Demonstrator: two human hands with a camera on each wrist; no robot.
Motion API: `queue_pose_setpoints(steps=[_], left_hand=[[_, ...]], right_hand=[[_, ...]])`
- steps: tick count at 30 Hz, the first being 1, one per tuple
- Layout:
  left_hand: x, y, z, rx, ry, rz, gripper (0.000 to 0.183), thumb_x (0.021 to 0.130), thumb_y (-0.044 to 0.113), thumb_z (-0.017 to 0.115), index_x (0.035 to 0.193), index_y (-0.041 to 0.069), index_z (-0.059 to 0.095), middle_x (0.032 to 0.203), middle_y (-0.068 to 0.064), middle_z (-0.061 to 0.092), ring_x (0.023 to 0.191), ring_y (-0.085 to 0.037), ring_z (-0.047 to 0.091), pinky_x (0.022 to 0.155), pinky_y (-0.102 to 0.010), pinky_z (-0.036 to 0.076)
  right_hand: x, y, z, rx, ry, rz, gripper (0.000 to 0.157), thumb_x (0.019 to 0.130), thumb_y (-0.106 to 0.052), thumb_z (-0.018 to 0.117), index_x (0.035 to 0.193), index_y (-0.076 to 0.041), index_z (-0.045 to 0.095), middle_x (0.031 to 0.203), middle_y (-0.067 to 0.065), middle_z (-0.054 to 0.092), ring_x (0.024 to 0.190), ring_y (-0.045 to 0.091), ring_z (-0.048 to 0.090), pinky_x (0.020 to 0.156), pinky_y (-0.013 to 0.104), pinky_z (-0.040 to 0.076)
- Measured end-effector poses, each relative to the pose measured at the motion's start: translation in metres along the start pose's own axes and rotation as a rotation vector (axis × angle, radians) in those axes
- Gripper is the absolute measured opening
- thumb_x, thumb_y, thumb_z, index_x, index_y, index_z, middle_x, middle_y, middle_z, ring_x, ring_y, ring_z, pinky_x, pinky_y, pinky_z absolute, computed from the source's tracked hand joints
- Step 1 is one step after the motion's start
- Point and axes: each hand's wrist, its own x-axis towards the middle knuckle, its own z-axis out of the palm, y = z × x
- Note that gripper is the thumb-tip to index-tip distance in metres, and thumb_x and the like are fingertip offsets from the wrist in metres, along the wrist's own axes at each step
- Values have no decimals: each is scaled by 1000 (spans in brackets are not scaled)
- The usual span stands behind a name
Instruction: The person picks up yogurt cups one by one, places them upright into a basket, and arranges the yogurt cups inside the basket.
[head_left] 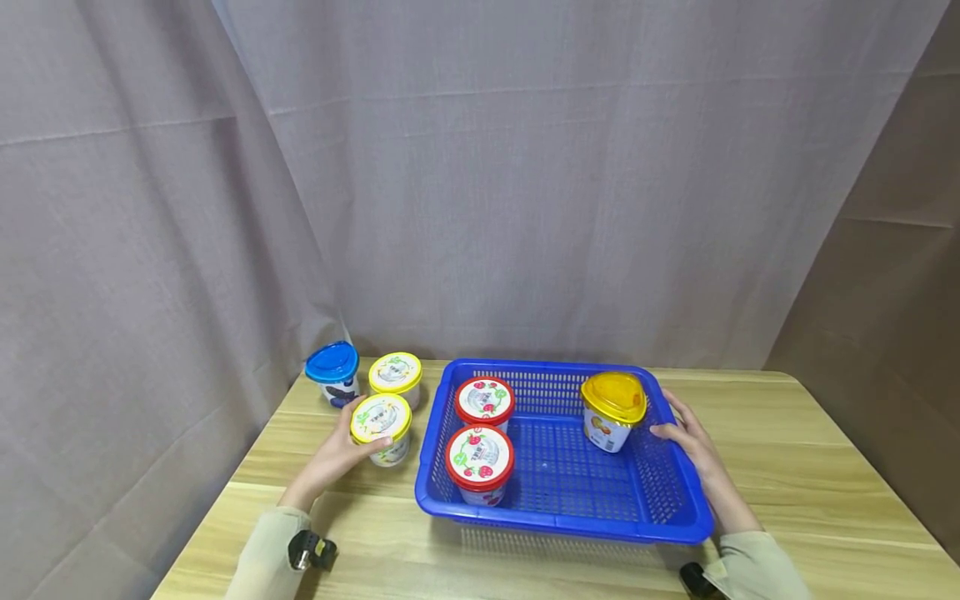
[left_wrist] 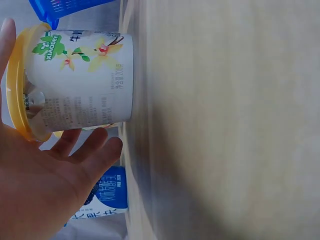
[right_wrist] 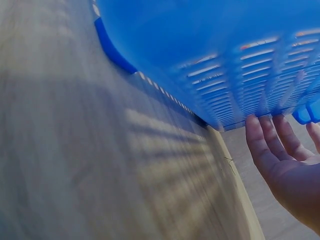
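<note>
My left hand (head_left: 333, 457) holds a yellow-lidded yogurt tub (head_left: 382, 421), thumb across its front and fingers behind. In the left wrist view this white tub (left_wrist: 85, 80) shows printed yellow flowers, with fingertips against its side. A second yellow-lidded tub (head_left: 396, 372) stands just behind it, and a blue-lidded tub (head_left: 333, 371) to the left. My right hand (head_left: 699, 446) grips the right rim of a blue plastic basket (head_left: 558, 529), thumb over the rim. In the right wrist view the fingers (right_wrist: 260, 137) touch the basket's slotted outer wall (right_wrist: 240, 75).
Inside the basket, two red-lidded tubs (head_left: 484, 400) stand along the left side. A tub with an orange-yellow domed lid (head_left: 613, 408) leans near the right wall. The wooden table (head_left: 810, 467) meets a grey curtain (head_left: 525, 208) at the back.
</note>
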Motion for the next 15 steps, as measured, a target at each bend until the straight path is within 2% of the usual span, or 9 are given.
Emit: queue_pose_setpoints(steps=[5,15], left_hand=[[-1,-4,2,-32,3,7,106,83,30,84,159,10,13,154,-29,33,142,-46,32,115,-63,20],[0,-5,3,-45,9,0,107,82,30,85,158,8,12,152,-30,36,142,-45,33,116,-61,20]], right_hand=[[0,0,0,39,-14,-23,55,98,4,48,132,-40,47,105,-17,66,88,11,69,73,29,59],[3,3,-1,75,-43,-64,58,97,7,45,130,-40,50,107,-14,67,88,13,69,72,30,59]])
